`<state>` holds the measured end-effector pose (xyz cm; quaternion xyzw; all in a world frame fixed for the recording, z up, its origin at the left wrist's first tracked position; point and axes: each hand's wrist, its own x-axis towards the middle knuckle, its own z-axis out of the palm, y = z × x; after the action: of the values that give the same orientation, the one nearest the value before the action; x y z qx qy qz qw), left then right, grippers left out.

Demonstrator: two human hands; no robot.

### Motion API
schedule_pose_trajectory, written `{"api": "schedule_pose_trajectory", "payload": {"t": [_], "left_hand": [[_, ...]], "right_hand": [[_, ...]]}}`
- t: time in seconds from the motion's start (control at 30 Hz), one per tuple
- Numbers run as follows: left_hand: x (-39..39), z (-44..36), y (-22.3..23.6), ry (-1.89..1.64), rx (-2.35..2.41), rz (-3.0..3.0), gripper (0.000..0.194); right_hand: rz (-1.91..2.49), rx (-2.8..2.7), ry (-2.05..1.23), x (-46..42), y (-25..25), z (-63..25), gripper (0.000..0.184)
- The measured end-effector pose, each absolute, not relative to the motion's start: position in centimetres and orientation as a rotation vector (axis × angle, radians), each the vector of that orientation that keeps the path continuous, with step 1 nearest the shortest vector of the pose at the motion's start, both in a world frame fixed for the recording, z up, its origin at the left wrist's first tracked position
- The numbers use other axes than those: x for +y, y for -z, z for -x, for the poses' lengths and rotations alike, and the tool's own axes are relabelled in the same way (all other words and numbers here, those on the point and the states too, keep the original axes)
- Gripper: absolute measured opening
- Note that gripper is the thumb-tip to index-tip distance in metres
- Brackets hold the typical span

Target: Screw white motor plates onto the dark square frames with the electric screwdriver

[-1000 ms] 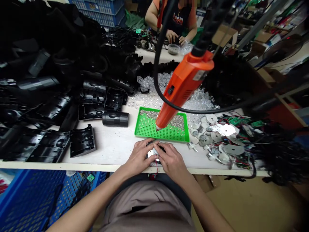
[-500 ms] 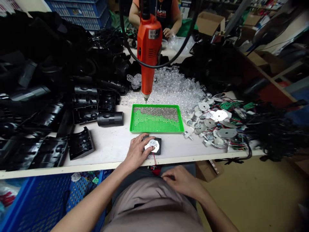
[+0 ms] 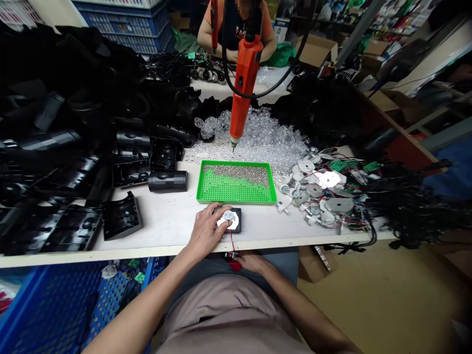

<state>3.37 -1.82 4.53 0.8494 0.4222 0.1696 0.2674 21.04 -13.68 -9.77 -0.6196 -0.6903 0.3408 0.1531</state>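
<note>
At the table's front edge, my left hand (image 3: 207, 228) grips a small black plastic case (image 3: 238, 221), thumb and fingers closed about its left side. A white plate with a round clear disc (image 3: 228, 215) lies on the case, and the thumb presses beside the disc. Red wires (image 3: 232, 240) run from it over the edge to a small circuit board (image 3: 230, 255). Below the edge, my right hand (image 3: 252, 261) has its fingertips closed at this board; they are partly hidden. An orange electric screwdriver (image 3: 244, 93) hangs bit-down above the far side of a green tray (image 3: 236, 201).
Screws fill the tray's back part. Behind it is a heap of clear plastic discs (image 3: 269, 130). Metal plates with wired boards (image 3: 328, 189) pile up on the right; black plastic shells (image 3: 121, 216) lie left. A blue crate (image 3: 47, 300) stands below the table. Across it sits another person (image 3: 236, 29).
My right hand has moved left and forward from my lap to the circuit board under the table edge. The left hand keeps its hold. The screwdriver has swung right in view.
</note>
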Motion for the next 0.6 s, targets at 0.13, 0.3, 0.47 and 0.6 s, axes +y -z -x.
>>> {"api": "schedule_pose_trajectory", "payload": {"t": [0.13,0.3,0.47,0.6], "left_hand": [[-1.7,-3.4,-4.3,-0.503,1.165,-2.281,0.035],[-1.8,-3.4,-4.0,-0.542,1.179,-2.279,0.033],[-2.1,-3.5,-4.1,-0.555,1.203,-2.286,0.033],[-2.3,-3.6,-4.3,-0.565,1.223,-2.277,0.033]], "right_hand": [[1.922,-1.857,-0.705,-17.4,5.5,-26.0,0.039],[1.859,-2.012,-0.233,-21.7,-6.3,-31.4,0.031],[1.676,-2.418,0.482,-19.0,-18.6,-31.9,0.028],[1.541,-2.636,0.882,-12.6,-20.7,-32.2,0.03]]}}
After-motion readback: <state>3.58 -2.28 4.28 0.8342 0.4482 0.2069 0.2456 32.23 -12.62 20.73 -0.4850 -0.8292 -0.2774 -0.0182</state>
